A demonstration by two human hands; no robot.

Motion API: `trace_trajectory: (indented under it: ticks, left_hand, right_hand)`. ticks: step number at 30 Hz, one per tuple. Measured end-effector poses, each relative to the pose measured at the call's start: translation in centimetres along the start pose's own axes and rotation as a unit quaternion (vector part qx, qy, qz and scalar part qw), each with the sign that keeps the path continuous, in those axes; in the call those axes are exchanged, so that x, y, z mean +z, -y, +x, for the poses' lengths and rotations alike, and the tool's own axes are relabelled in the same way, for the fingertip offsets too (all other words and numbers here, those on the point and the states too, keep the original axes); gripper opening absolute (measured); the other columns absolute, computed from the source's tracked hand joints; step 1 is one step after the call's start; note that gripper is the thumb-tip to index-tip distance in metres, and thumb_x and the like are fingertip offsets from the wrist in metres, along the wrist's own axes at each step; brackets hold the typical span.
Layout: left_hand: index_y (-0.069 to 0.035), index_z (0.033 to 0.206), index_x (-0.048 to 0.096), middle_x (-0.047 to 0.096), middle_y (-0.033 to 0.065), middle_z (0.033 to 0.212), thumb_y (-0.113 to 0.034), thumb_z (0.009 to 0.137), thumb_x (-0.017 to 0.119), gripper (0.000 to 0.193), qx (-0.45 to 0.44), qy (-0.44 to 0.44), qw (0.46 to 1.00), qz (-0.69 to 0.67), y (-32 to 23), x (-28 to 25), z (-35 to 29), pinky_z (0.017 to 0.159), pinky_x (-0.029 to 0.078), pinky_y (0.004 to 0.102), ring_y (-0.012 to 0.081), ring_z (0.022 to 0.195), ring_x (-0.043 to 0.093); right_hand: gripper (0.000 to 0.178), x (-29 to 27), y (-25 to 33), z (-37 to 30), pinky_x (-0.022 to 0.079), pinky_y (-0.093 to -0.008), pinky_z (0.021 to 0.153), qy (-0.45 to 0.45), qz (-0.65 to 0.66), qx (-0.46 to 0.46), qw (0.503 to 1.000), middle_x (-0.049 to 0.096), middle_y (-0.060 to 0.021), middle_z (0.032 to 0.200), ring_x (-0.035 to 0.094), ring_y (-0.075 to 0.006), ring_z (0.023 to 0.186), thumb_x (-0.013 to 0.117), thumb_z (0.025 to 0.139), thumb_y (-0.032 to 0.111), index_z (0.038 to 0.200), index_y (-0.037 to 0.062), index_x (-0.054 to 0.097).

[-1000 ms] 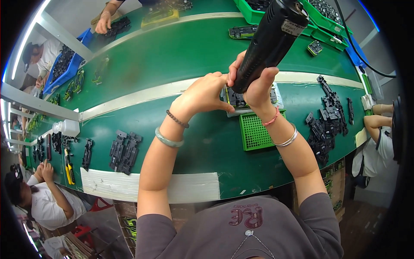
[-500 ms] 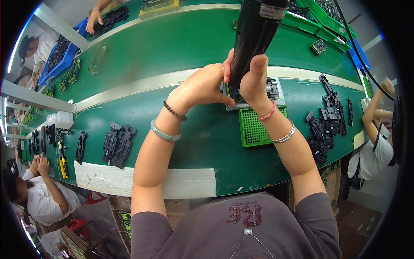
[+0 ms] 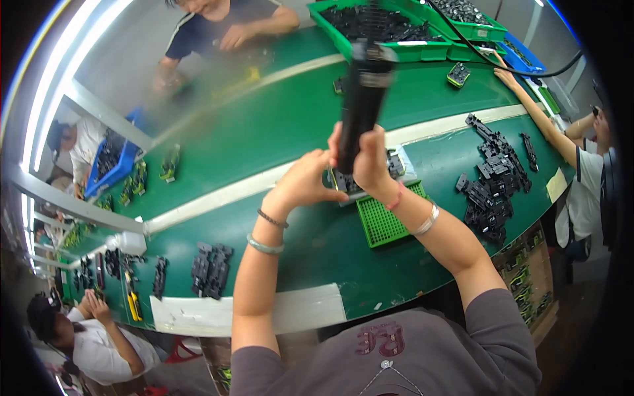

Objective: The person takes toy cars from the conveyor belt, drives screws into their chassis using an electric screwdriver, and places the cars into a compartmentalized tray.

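A worker's right hand [image 3: 374, 162] clasps an upright black power tool [image 3: 364, 99], likely rigid and hefty, best gripped low on its barrel, over a plastic assembly [image 3: 396, 164] beyond a green tray [image 3: 381, 223], the left hand [image 3: 298, 181] curled at left, its hold unclear.

Blk tool [image 3: 363, 99] blurred nr top edge; 2 hands [image 3: 373, 165] partly hide blk part [image 3: 397, 164].

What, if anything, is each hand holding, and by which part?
The right hand grips the black cylindrical tool around its lower end. The left hand is at the black part below; any grip there cannot be told.
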State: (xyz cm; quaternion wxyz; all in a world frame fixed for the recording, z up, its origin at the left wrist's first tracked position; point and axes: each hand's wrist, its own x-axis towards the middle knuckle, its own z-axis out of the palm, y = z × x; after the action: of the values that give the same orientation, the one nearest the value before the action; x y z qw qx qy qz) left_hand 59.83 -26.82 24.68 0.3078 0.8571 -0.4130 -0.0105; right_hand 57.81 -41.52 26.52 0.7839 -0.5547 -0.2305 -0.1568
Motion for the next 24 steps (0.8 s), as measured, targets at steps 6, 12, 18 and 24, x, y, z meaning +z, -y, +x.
trace_trajectory:
  ticks: [6, 12, 18, 24]
  left_hand:
    - [-0.002, 0.100, 0.056, 0.059, 0.0135, 0.094, -0.024, 0.058, 0.078, 0.052, -0.023, -0.041, 0.999, -0.026, -1.6, -2.0, 0.4, 0.082, 0.044, 0.0353, 0.0261, 0.090, 0.056]
    - [0.002, 0.106, 0.052, 0.059, 0.0099, 0.100, -0.007, 0.069, 0.069, 0.042, -0.050, -0.159, 0.916, -0.365, -1.2, -6.6, -0.6, 0.083, 0.045, 0.0294, 0.0165, 0.093, 0.056]
    - [0.004, 0.115, 0.049, 0.059, 0.0080, 0.102, -0.005, 0.073, 0.067, 0.046, -0.109, -0.286, 0.906, -0.293, 3.0, -10.8, -2.2, 0.080, 0.045, 0.0264, 0.0150, 0.090, 0.057]
    - [0.001, 0.095, 0.063, 0.060, 0.0190, 0.088, -0.019, 0.053, 0.076, 0.048, -0.206, -0.023, 0.942, 0.263, 7.9, -11.7, -2.1, 0.074, 0.048, 0.0351, 0.0316, 0.081, 0.059]
  right_hand:
    - [0.086, -6.3, 7.7, -2.4, 0.042, -0.0253, 0.046, -0.077, -0.050, -0.058, 0.994, 0.050, -0.0060, 0.061, 0.050, -0.0145, 0.050, 0.033, 0.061, 0.085, 0.089, 0.0043, 0.043]
    - [0.080, -13.7, 7.5, -7.4, 0.039, -0.0220, 0.046, -0.171, -0.128, -0.058, 0.975, 0.049, -0.0057, 0.060, 0.051, -0.0123, 0.053, 0.045, 0.066, 0.078, 0.084, -0.0001, 0.047]
    - [0.077, -14.0, 8.3, -8.0, 0.040, -0.0221, 0.048, -0.178, -0.132, -0.065, 0.973, 0.052, -0.0054, 0.061, 0.052, -0.0111, 0.054, 0.053, 0.065, 0.074, 0.083, -0.0010, 0.049]
    - [0.070, -14.6, 8.5, -8.6, 0.040, -0.0227, 0.049, -0.164, -0.105, -0.067, 0.979, 0.052, -0.0052, 0.061, 0.051, -0.0108, 0.054, 0.054, 0.070, 0.067, 0.080, -0.0019, 0.051]
